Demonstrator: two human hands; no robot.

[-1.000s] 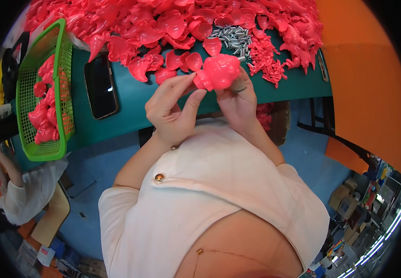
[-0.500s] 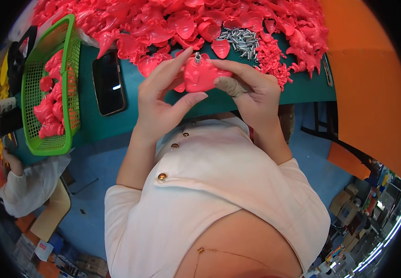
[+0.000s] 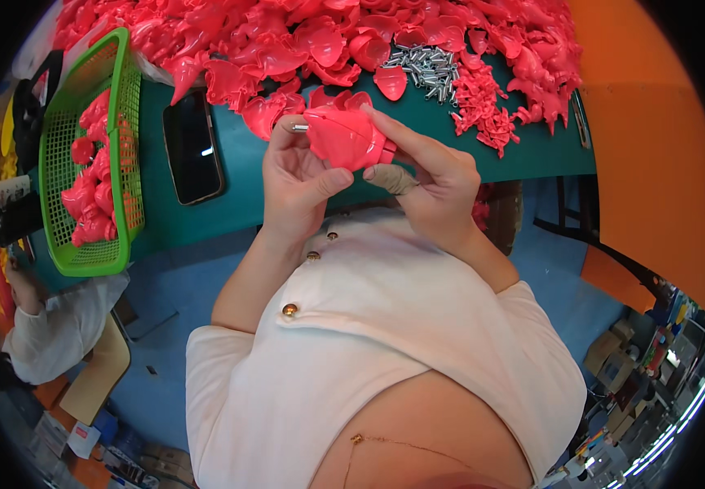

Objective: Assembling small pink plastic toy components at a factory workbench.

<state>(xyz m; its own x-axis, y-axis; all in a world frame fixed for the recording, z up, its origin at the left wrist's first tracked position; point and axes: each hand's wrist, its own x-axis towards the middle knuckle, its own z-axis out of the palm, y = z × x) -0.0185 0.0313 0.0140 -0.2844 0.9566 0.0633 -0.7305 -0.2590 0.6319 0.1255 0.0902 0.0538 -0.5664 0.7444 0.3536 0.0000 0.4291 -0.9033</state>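
Note:
Between both hands, over the near edge of the green table, I hold a glossy pink plastic figure part (image 3: 341,137). A small silver metal pin (image 3: 299,128) sticks out of its left side. My left hand (image 3: 299,175) grips it from the left, thumb on its lower edge. On the other side my right hand (image 3: 426,167) pinches it between fingers and thumb; the thumb wears a tan covering. Just beyond lie loose pink shell pieces (image 3: 267,110) and a heap of silver metal pins (image 3: 430,72).
A large pile of pink plastic parts (image 3: 320,41) spans the table's far side. Small pink pieces (image 3: 483,114) lie right of the pins. To the left are a black phone (image 3: 193,151) and a green basket (image 3: 124,204) holding pink parts. Another person's sleeve (image 3: 63,330) shows lower left.
The pink part has been turned in my hands, so its metal pin now points left instead of up. My left hand has shifted slightly right.

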